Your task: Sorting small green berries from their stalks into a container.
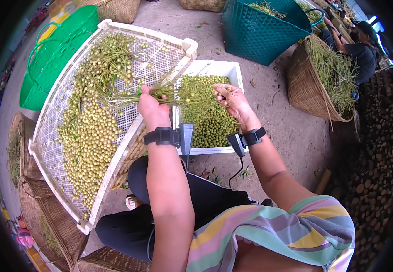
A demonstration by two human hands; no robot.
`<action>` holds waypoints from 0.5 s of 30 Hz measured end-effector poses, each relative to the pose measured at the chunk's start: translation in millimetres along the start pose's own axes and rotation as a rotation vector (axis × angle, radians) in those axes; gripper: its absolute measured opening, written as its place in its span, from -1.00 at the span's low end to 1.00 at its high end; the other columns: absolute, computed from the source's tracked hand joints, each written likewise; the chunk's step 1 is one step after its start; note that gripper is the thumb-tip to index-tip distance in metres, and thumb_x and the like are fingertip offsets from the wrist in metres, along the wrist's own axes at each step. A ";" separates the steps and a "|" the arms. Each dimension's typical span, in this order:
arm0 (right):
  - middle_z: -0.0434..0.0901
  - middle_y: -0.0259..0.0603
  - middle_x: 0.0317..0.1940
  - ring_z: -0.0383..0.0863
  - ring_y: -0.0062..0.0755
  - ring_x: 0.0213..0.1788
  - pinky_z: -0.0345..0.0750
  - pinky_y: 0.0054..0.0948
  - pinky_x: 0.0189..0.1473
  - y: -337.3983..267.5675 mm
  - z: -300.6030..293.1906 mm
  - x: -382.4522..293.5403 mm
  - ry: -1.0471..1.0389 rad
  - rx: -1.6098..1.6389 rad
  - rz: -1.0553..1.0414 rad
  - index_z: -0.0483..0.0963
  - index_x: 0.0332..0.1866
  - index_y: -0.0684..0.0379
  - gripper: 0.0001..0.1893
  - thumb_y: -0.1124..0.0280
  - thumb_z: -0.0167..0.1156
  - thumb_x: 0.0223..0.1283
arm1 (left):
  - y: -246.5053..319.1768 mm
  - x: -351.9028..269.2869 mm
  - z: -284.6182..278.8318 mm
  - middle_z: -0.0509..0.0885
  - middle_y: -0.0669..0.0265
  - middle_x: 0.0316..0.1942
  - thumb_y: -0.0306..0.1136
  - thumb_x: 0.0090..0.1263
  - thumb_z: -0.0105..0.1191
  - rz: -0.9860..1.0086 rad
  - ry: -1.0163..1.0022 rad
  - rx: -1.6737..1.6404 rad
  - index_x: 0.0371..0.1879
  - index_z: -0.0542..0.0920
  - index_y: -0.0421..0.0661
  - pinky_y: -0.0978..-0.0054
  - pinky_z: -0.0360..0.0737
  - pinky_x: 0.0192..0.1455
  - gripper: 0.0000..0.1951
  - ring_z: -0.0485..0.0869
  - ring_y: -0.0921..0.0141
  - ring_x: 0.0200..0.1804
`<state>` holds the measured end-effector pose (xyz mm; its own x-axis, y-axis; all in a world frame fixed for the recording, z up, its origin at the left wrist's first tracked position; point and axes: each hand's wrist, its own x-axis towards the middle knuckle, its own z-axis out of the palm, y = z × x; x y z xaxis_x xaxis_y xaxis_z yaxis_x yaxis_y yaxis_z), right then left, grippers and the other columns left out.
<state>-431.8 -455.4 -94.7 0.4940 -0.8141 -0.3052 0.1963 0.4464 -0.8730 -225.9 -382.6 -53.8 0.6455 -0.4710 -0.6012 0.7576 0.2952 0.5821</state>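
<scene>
My left hand (154, 105) is closed around a bunch of thin green stems (176, 97) that spreads rightward over a white foam box (210, 150). Small round green fruits (210, 125) fill much of that box. At the tips of the bunch is my right hand (232, 102), its fingers curled on a few fruits and thin stem ends. Left of my hands lies a white perforated plastic tray (45, 136), tilted in view. It holds a heap of loose yellow-green fruits (87, 146) and, towards its far end, fruits still on their stems (104, 64).
A green plastic basket (60, 57) stands beyond the tray, a teal woven basket (261, 37) past the box. At the right, a wicker basket (302, 78) holds bare stems (334, 74); a person (363, 54) sits behind it. More wicker baskets (53, 210) stand at the lower left.
</scene>
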 end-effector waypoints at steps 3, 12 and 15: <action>0.52 -0.14 -0.23 0.51 -0.38 -0.29 0.48 -0.49 -0.23 9.6 -5.3 1.8 0.106 -0.725 -0.176 0.42 -0.03 0.26 -0.67 0.41 0.13 0.06 | -4.1 -0.9 -0.2 0.44 0.27 -0.43 -0.22 0.33 -0.12 0.005 -0.010 -0.022 -0.45 0.41 -0.14 0.48 0.31 -0.56 -0.77 0.39 0.41 -0.47; 0.55 -0.35 -0.22 0.50 -0.68 -0.27 0.47 -0.62 -0.27 -18.8 22.5 -14.3 -0.312 -0.209 -0.094 0.48 -0.12 0.20 -0.72 0.37 0.18 0.04 | -1.7 -17.6 6.9 0.43 0.34 -0.44 -0.27 0.34 -0.17 -0.007 0.049 -0.018 -0.41 0.39 -0.08 0.55 0.32 -0.56 -0.83 0.35 0.47 -0.50; 0.56 -0.34 -0.22 0.49 -0.64 -0.25 0.45 -0.62 -0.31 -19.4 21.1 -12.2 -0.296 -0.182 -0.005 0.49 -0.13 0.17 -0.76 0.43 0.15 0.04 | -4.2 -9.4 2.7 0.42 0.40 -0.42 -0.31 0.34 -0.22 -0.022 0.014 -0.035 -0.39 0.40 -0.01 0.59 0.33 -0.55 -0.88 0.35 0.50 -0.49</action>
<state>-423.8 -446.2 -66.0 0.7231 -0.6610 -0.2004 0.0583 0.3475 -0.9359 -235.4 -381.6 -49.1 0.6295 -0.4661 -0.6216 0.7746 0.3141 0.5489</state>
